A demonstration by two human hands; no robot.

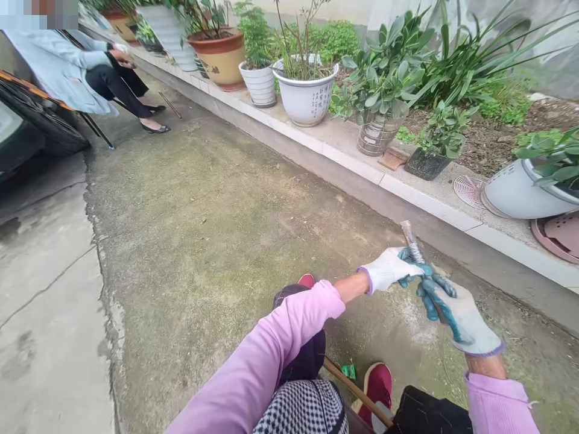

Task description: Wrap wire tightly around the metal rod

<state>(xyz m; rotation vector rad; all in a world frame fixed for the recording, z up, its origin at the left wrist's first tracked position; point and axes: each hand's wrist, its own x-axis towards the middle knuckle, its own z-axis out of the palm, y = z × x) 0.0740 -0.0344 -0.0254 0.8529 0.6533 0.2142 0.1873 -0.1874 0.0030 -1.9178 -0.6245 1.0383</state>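
Both my hands wear white work gloves with blue-green palms, below pink sleeves. My left hand (392,269) is closed around the lower part of a short metal rod (411,240) with a threaded, silvery section; its tip points up and away. My right hand (456,310) sits just to the right of and below it, fingers curled around the rod's near end, which is hidden inside the glove. Both hands are held above the concrete ground (217,229), over a pale dusty patch (418,316).
A raised tiled ledge (353,158) runs diagonally with several potted plants, among them a white pot (306,96) and a tan pot (221,55). A person (76,69) sits at the far left by a dark vehicle tyre (43,120). A wooden stick (357,392) lies by my red shoes (379,386).
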